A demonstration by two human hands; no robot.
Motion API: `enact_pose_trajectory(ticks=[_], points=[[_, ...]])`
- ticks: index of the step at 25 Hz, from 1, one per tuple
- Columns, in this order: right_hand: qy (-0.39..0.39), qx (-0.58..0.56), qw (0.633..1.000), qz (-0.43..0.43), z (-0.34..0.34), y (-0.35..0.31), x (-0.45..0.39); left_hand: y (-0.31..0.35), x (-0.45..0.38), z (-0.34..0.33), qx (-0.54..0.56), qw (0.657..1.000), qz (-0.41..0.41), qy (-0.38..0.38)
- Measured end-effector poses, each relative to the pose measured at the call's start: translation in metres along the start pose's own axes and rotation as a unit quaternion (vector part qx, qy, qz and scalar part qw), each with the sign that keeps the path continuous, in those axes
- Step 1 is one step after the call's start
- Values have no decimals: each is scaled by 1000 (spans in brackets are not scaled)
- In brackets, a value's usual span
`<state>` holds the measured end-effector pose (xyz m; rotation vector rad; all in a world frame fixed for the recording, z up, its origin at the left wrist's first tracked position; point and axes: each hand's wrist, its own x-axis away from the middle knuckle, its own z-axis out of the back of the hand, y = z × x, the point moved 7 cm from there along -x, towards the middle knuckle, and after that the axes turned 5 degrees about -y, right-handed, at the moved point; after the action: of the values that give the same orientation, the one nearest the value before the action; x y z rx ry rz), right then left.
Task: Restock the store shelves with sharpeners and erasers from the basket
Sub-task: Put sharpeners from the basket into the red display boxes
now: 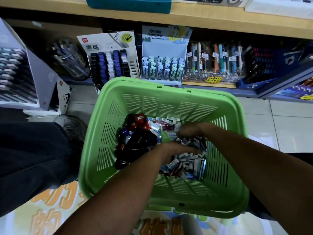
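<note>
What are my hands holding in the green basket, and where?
Cannot be told: left hand and right hand are buried among small boxed erasers, fingers hidden.

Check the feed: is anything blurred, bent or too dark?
Head view: shelf edges bow from the wide-angle lens; left side sits in deep shadow; the hands and small packs in the basket look soft; far goods are blurry.

This is a stationery shop. Low wooden shelves (220, 19) run along a tiled floor (279, 126), packed with cardboard display stands of pencil-lead cases (110, 61), more little packs (163, 69), and a row of pens (215, 58) wearing price tags, with a yellow sale sticker (213, 79) below. A green shopping basket (108, 102) sits in front, full of small boxed goods.
</note>
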<state>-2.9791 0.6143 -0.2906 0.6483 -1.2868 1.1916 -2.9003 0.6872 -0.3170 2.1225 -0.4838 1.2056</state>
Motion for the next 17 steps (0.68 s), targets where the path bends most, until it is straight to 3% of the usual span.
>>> enact_pose_trajectory(ticks=[4, 8, 13, 17], points=[[6, -37, 999, -8, 5, 3, 3, 0, -7, 4, 41, 999, -16, 20], [27, 46, 998, -12, 17, -5, 14, -12, -53, 23, 116, 993, -4, 21], [42, 159, 985, -47, 28, -21, 49, 20, 25, 8, 119, 993, -17, 9], [82, 145, 985, -54, 33, -33, 84, 35, 53, 10, 72, 997, -16, 23]])
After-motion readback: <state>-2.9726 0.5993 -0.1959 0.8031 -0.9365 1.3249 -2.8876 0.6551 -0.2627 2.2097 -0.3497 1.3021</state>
